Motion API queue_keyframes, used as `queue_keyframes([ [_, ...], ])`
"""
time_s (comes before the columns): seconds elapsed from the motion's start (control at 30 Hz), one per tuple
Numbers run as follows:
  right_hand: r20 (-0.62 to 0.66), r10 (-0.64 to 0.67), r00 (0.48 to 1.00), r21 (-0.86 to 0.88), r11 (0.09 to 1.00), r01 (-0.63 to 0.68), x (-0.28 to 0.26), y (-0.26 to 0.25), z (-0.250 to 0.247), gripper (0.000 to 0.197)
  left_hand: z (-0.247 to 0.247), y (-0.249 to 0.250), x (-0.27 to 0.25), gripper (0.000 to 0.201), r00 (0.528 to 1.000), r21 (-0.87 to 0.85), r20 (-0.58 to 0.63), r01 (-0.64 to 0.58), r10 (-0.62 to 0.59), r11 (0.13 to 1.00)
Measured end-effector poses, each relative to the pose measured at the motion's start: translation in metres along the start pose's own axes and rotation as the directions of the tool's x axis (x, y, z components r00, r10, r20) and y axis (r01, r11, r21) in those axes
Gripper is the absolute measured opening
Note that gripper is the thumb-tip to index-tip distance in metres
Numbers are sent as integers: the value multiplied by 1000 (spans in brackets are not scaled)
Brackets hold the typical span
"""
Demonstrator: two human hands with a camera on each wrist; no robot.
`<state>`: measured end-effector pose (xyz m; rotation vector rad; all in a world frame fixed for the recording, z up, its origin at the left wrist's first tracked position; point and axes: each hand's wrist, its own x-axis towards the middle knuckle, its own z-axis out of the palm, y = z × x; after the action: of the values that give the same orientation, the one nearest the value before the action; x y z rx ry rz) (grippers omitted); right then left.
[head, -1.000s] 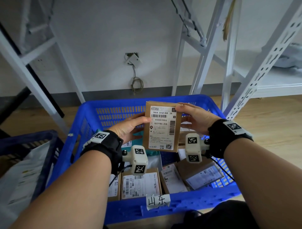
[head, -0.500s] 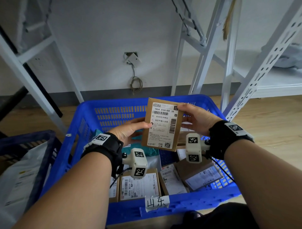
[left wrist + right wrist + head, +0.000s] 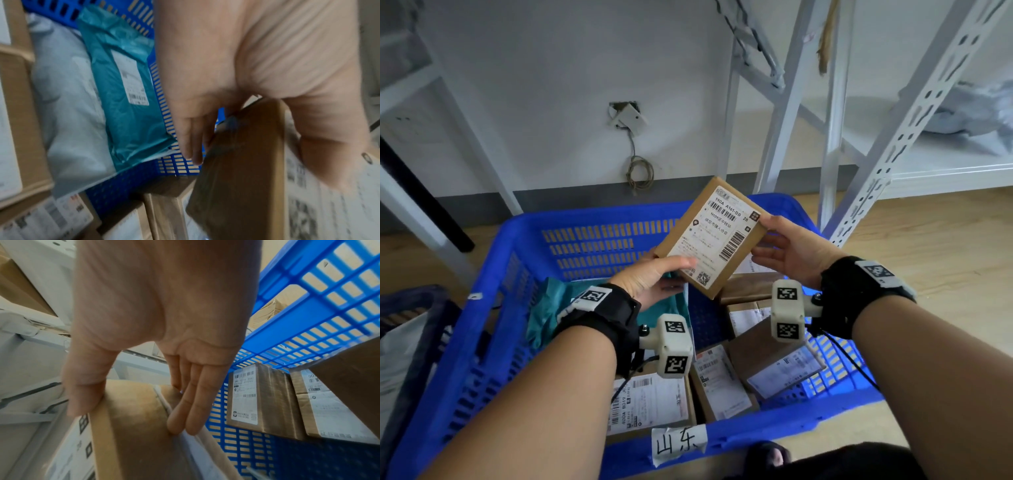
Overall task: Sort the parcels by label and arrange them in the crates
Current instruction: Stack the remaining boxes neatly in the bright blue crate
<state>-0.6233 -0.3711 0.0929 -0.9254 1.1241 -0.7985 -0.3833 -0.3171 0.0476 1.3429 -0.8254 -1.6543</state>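
A flat brown cardboard parcel (image 3: pixel 714 236) with a white shipping label is held tilted above the blue crate (image 3: pixel 493 308). My left hand (image 3: pixel 654 279) pinches its lower left corner, thumb on the label and fingers behind. My right hand (image 3: pixel 782 251) pinches its right edge. In the left wrist view the parcel (image 3: pixel 242 170) sits between thumb and fingers of the left hand (image 3: pixel 236 138). The right wrist view shows my right hand (image 3: pixel 133 410) with its thumb on the labelled face of the parcel (image 3: pixel 133 426) and fingers on the back.
The crate holds several labelled cardboard boxes (image 3: pixel 654 401), a teal mailer bag (image 3: pixel 551 308) and a pale grey bag (image 3: pixel 68 113). Its front wall carries a handwritten paper tag (image 3: pixel 678 443). A darker crate (image 3: pixel 410 329) stands to the left. White metal shelving legs (image 3: pixel 835 137) rise behind.
The parcel has been turned clockwise from upright to a slant and raised a little. Both hands kept their hold and shifted with it.
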Motion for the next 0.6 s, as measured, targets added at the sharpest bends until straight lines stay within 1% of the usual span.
queue_keyframes([
  [0.07, -17, 31, 999, -42, 999, -32, 1, 2, -7, 43, 4, -2, 7, 71, 1000, -31, -17, -10, 10, 999],
  [0.1, -25, 48, 999, -78, 996, -50, 1, 4, -12, 44, 4, -4, 12, 69, 1000, -37, -23, -9, 8, 999],
  [0.17, -66, 70, 995, -126, 989, -78, 3, 6, -20, 43, 3, -8, 20, 54, 999, -25, -34, 20, -21, 999],
  [0.2, -104, 77, 992, -132, 987, -90, 4, 7, -25, 41, 3, -11, 24, 47, 998, -12, -48, 47, -47, 999],
  [0.23, -159, 80, 984, -154, 983, -104, 6, 8, -31, 38, 1, -16, 28, 46, 995, 11, -69, 78, -77, 997],
  [0.27, -215, 76, 974, -204, 971, -121, 9, 11, -36, 36, 0, -20, 31, 49, 990, 40, -94, 113, -109, 993],
  [0.3, -261, 69, 963, -295, 944, -147, 11, 14, -40, 33, 0, -24, 35, 53, 983, 70, -118, 149, -141, 986],
  [0.33, -275, 59, 960, -405, 898, -171, 13, 19, -44, 28, -1, -29, 38, 55, 977, 93, -135, 181, -167, 979],
  [0.37, -256, 57, 965, -549, 813, -193, 15, 26, -47, 27, -1, -33, 41, 54, 971, 107, -147, 207, -190, 972],
  [0.4, -206, 72, 976, -699, 687, -198, 15, 35, -50, 31, -1, -36, 43, 53, 966, 119, -154, 229, -209, 966],
  [0.43, -143, 110, 984, -830, 529, -180, 11, 42, -50, 40, -1, -39, 47, 53, 961, 137, -158, 247, -225, 959],
  [0.47, -95, 164, 982, -918, 366, -150, 7, 49, -48, 51, 0, -42, 50, 54, 959, 158, -158, 262, -237, 952],
  [0.5, -71, 218, 973, -961, 245, -125, 3, 54, -46, 63, 1, -45, 53, 54, 956, 175, -160, 272, -245, 946],
  [0.53, -74, 258, 963, -972, 198, -127, 3, 60, -46, 75, 2, -47, 57, 54, 954, 183, -165, 279, -250, 943],
  [0.57, -81, 296, 952, -973, 183, -140, 4, 64, -47, 84, 4, -50, 60, 52, 950, 187, -176, 289, -258, 939],
  [0.6, -68, 318, 946, -973, 189, -133, 6, 66, -47, 90, 6, -52, 62, 50, 946, 188, -184, 302, -268, 935],
])
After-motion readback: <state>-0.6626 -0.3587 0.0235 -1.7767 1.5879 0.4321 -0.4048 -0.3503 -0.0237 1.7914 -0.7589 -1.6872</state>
